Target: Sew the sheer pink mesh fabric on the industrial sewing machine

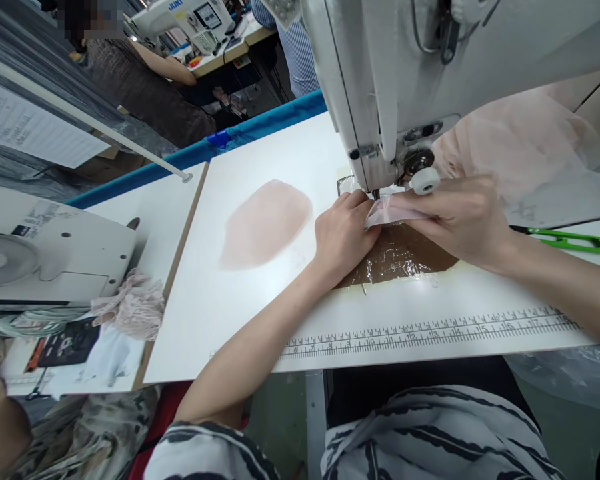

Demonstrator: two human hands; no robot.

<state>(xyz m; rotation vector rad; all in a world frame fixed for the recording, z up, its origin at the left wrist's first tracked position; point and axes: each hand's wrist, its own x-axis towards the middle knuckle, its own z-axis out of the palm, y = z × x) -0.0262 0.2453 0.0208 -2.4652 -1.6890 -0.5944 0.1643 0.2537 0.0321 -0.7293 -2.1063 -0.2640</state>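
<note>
White table (190, 333) fills the middle of the frame, our work surface. The sewing machine (370, 80) comes down from the upper right, its head overhanging our fingers. Heap of sheer pink fabric (520, 147) sits at right of frame, behind our right wrist. Printed ruler scale (430, 337) runs along the table's near edge, lower right.

Our right hand (465, 217), right of center, has thumb and fingers closed in a pinch on the sheer pink strip. Brown taped patch (410, 257) lies on the table below it. Loose flat pink piece (267, 227) rests left of center, neither hand on it. Our left hand (343, 230), center, has fingers curled down close together beside the needle area; can't tell if they grip the strip or just press it.

Green-handled snips (575, 239) lie far right, just beyond the right wrist. Sheer pink strip (395, 210), right of center, spans between our hands in front of the presser foot (377, 195); foot and needle partly hidden, so can't confirm contact.

Handling notes, our judgement: keep the strip flat with light, even tension, since sheer stuff likely puckers if we tug. Left fingertips look close to the foot; we should guide from beside it. Mind the heap dragging.
</note>
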